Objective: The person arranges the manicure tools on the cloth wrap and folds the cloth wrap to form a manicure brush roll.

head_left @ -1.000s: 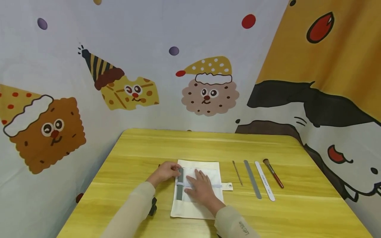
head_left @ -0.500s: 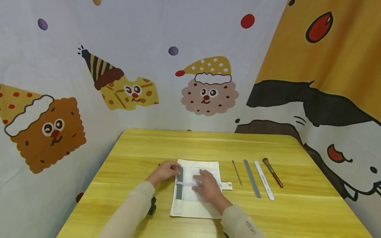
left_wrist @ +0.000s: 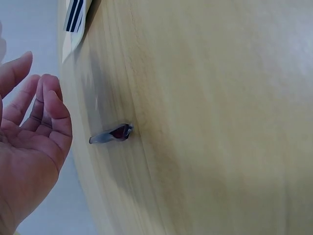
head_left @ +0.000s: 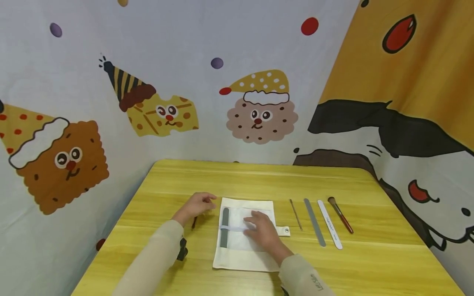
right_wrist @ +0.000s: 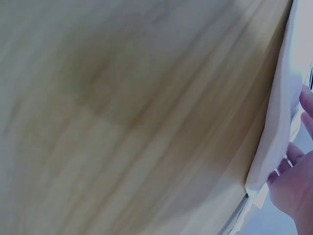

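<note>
A cream fabric pouch (head_left: 244, 260) lies open on the table, a pale elastic band (head_left: 234, 228) running across it. Under that band, along the left side, sits a grey nail file (head_left: 224, 227). My left hand (head_left: 196, 204) is off the pouch's left edge, fingers loosely bent and holding nothing. Below it on the table lies a small slim tool with a dark red part and a clear end (left_wrist: 112, 133). My right hand (head_left: 264, 232) is over the right half of the pouch, fingers slightly bent; in the right wrist view its fingertips are right at the pouch edge.
Right of the pouch's snap tab (head_left: 283, 231) lie a thin metal stick (head_left: 295, 214), another grey file (head_left: 314, 222), a white file (head_left: 329, 225) and a makeup brush (head_left: 340, 215). A printed cloth (head_left: 207, 148) hangs behind the wooden table (head_left: 389, 255).
My left hand has let go of the nail file's top end and moved left, off the pouch. The right hand has drawn its spread fingers in and shifted a little right.
</note>
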The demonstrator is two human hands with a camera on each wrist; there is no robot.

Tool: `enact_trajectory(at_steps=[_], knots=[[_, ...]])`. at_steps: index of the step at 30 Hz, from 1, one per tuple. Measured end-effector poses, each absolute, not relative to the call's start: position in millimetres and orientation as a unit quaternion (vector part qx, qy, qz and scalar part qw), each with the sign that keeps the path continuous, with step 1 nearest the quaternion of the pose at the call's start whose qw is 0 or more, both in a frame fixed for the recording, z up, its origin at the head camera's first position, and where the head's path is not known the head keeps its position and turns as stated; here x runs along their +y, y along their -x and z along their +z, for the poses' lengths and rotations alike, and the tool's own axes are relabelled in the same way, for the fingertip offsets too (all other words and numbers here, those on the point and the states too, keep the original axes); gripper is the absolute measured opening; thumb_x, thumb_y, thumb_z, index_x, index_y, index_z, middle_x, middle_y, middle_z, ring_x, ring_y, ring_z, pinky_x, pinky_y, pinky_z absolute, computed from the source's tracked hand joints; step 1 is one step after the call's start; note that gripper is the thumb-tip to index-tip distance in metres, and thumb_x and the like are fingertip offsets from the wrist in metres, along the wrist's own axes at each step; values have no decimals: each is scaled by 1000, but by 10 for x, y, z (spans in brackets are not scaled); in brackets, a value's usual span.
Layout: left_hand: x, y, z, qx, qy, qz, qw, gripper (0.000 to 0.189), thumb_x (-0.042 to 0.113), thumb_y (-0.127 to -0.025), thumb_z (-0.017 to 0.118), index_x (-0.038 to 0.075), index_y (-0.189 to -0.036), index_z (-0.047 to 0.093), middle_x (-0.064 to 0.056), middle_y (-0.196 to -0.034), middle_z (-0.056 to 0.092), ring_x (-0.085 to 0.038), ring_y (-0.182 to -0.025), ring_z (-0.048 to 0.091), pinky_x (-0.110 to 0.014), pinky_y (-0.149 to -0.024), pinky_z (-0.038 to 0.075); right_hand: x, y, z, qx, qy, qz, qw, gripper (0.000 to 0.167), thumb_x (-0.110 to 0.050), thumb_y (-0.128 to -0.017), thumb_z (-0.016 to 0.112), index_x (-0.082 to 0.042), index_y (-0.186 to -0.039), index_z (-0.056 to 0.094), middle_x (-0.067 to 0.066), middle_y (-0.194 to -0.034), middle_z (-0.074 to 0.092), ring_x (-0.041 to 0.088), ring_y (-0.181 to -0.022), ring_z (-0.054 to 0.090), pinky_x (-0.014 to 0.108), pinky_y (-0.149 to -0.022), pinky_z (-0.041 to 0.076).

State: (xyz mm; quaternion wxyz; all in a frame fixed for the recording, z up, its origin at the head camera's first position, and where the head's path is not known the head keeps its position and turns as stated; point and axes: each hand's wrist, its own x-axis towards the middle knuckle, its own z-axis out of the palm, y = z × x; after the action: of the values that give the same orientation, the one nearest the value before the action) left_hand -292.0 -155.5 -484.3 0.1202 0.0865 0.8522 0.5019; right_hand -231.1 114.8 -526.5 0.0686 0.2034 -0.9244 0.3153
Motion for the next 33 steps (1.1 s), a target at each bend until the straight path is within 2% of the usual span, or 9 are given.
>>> enact_trajectory(at_steps=[10,17,23,27,33], knots=[[-1564,2937,-4857,849,-84,509,117,34,10,-96,65,-3,-128,62,-11,-97,61,-31,-86,60,-44,-74,51,1296,2280,-5229,-923,-171,337,70,30,-9,-80,80,-3,-109,74,28,-130,57,46,-125,48,57,-105,36],[-1572,2889,-4847,855,-75,501,114,34,14,-95,66,0,-127,64,-9,-98,61,-29,-87,59,-43,-73,51,1409,2292,-5192,-929,-127,345,55,30,-12,-85,77,-5,-114,73,24,-136,54,46,-129,45,58,-106,34],[-1528,2834,-4876,849,-74,510,119,33,15,-96,66,3,-126,64,-9,-102,60,-28,-87,56,-41,-71,48,1547,2332,-5142,-927,-102,354,68,32,-12,-87,76,-4,-117,71,25,-137,53,48,-128,45,61,-104,34],[-1482,2797,-4902,845,-78,516,117,34,13,-95,67,2,-127,63,-9,-104,60,-25,-88,55,-40,-70,48,1669,2360,-5079,-923,-67,376,56,36,-15,-90,74,-4,-124,68,26,-142,48,48,-131,41,62,-105,33],[-1430,2744,-4960,845,-87,516,110,40,12,-92,72,1,-129,62,-12,-111,59,-26,-100,54,-37,-74,48,1935,2379,-4952,-909,-30,413,46,44,-15,-95,68,1,-134,59,27,-149,39,50,-136,34,64,-105,31]])
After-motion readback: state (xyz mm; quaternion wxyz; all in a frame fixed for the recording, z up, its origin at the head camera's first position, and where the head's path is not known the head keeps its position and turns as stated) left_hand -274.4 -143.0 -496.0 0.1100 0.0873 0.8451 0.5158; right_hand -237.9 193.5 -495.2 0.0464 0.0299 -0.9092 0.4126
